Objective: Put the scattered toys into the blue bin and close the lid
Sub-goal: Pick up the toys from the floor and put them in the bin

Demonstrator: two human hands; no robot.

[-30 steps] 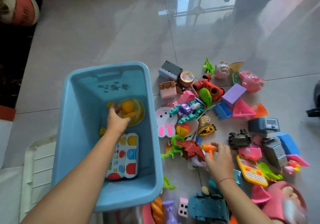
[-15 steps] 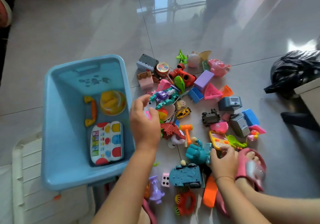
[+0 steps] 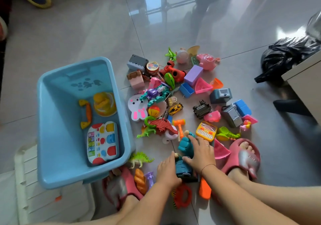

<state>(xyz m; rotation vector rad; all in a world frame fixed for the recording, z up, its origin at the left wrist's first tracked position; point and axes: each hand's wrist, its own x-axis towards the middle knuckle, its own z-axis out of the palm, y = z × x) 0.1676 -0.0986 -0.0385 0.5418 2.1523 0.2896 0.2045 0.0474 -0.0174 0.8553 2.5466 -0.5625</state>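
Observation:
The blue bin [image 3: 40, 120] stands open on the floor at the left. Inside lie a toy piano [image 3: 102, 142], a yellow duck cup [image 3: 104, 103] and an orange phone handset [image 3: 86, 113]. Right of it, several toys are scattered over the tiles, among them a white rabbit [image 3: 136, 107], a red dinosaur [image 3: 162, 125] and a yellow toy laptop [image 3: 206, 131]. My left hand [image 3: 166, 171] grips the left side of a dark blue toy car [image 3: 183, 170]. My right hand [image 3: 200, 153] holds its right side, fingers spread over a teal toy [image 3: 185, 146].
A white ribbed panel [image 3: 34, 198] lies under the bin's near corner. My feet in pink slippers [image 3: 245, 158] flank the car. A green dinosaur [image 3: 140, 158], toy bread [image 3: 140, 181] and orange piece [image 3: 205, 190] lie close. A black bag [image 3: 286, 54] and furniture sit right.
My left hand came out of the bin, passed over the pile and dropped onto the blue car. My right hand shifted left onto the same car.

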